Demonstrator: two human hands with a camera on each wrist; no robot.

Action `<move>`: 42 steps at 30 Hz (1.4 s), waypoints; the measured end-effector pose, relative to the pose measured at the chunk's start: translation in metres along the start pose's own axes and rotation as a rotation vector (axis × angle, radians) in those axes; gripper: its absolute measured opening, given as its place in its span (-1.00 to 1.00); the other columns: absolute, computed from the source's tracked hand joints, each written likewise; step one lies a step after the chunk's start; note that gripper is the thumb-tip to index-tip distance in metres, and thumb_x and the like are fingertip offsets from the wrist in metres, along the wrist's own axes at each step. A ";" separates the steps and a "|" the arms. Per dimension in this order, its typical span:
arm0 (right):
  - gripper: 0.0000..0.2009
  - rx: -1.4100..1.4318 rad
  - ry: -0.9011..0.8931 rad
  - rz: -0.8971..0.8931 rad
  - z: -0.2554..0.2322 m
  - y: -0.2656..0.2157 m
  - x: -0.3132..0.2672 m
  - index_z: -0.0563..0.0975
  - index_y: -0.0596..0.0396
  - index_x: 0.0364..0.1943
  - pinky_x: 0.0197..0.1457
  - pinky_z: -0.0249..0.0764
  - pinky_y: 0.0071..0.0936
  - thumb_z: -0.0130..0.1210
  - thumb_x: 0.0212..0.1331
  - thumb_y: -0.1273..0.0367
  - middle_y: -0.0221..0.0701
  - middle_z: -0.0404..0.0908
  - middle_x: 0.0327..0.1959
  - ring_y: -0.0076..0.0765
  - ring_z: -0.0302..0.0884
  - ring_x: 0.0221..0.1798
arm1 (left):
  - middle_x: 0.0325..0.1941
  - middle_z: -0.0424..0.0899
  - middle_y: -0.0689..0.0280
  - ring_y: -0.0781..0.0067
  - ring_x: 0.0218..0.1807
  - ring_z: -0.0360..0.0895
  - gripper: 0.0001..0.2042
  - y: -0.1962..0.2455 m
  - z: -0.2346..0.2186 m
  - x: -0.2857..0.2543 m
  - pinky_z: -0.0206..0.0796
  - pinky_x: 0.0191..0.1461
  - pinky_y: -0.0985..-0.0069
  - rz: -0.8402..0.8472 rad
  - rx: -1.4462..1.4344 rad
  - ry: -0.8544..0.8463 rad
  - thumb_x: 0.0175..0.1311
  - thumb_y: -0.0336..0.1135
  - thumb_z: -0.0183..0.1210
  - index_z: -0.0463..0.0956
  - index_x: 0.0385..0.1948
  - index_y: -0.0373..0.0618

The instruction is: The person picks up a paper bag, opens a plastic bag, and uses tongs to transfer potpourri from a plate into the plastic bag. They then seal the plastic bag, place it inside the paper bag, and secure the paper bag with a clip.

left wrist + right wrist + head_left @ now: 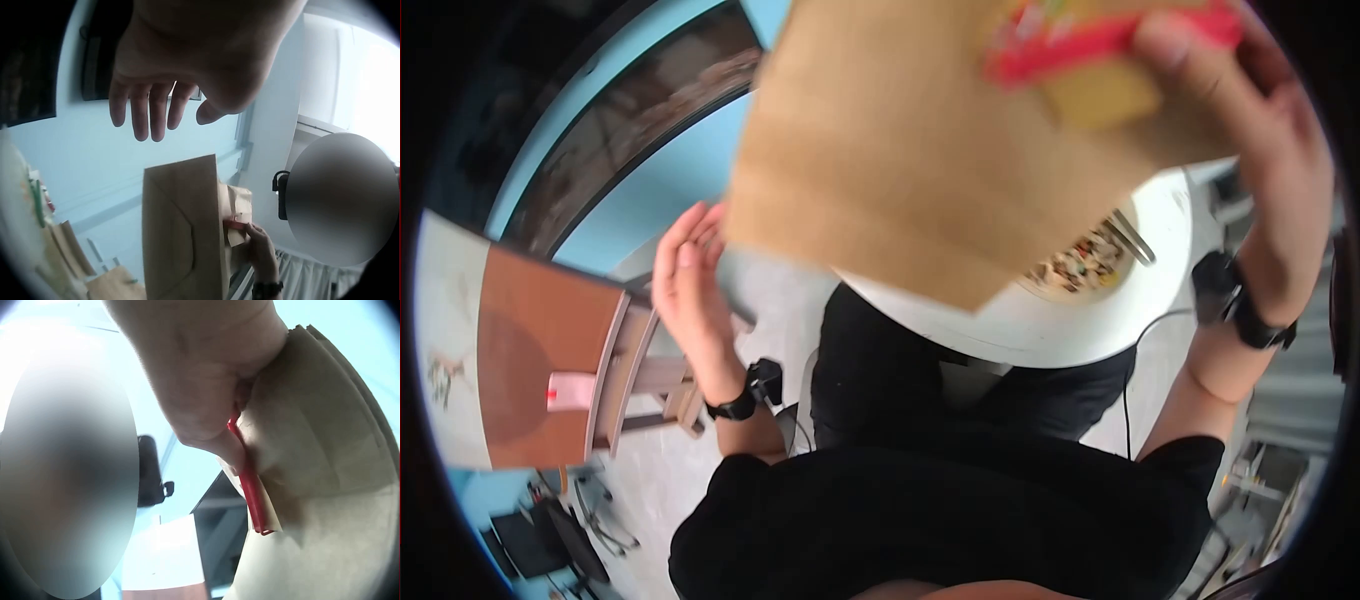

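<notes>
The right hand pinches the red strip against the brown paper bag, so that grip is full. The left hand has a wide grip, its loose fingers near the bag but apart from it. The bag is up in the air and hides the far edge of the round white worktop. To do this well, I would hold up the bag's bottom with the left hand and not bump the small mixed bits toward the worktop's right edge.
</notes>
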State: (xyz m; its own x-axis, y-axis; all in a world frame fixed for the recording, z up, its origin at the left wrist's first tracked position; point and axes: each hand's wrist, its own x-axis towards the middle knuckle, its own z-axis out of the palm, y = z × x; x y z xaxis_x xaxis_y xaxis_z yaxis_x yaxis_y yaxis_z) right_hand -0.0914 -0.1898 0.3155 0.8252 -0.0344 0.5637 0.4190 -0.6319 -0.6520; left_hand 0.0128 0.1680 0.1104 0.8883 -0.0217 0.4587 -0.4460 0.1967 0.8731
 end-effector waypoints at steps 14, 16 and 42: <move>-0.73 -1.224 0.336 0.013 -0.178 0.065 0.031 0.66 0.33 -0.18 -0.15 0.57 -0.25 0.30 0.16 0.36 -0.04 0.73 -0.34 -0.08 0.72 -0.28 | -0.07 0.73 0.22 0.49 -0.13 0.65 -0.73 -0.069 0.025 -0.019 0.47 0.05 0.51 -0.461 0.141 -0.333 0.56 -0.30 0.08 0.60 0.11 -0.23; -0.73 -1.218 0.268 0.116 -0.188 0.087 0.026 0.66 0.32 -0.19 -0.14 0.57 -0.23 0.31 0.14 0.36 0.00 0.72 -0.35 -0.01 0.72 -0.27 | -0.07 0.73 0.23 0.50 -0.13 0.65 -0.74 -0.076 0.028 -0.018 0.46 0.06 0.51 -0.493 0.135 -0.359 0.55 -0.32 0.09 0.60 0.10 -0.25; -0.53 -1.411 0.039 0.330 -0.221 0.264 -0.012 0.60 -0.01 0.21 0.27 0.49 -0.23 0.17 0.35 0.04 -0.17 0.69 0.11 -0.03 0.63 0.17 | -0.20 0.75 0.29 0.52 -0.14 0.65 -0.79 -0.117 0.031 -0.025 0.47 0.04 0.56 -0.593 0.127 -0.415 0.45 -0.41 0.20 0.63 0.01 -0.30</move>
State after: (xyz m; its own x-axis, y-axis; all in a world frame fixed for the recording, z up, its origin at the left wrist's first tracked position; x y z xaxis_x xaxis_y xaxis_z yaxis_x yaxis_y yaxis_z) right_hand -0.0745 -0.5273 0.2490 0.7884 -0.3328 0.5174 -0.5185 -0.8121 0.2678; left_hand 0.0391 0.1151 0.0019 0.8813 -0.4631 -0.0937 0.0649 -0.0779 0.9949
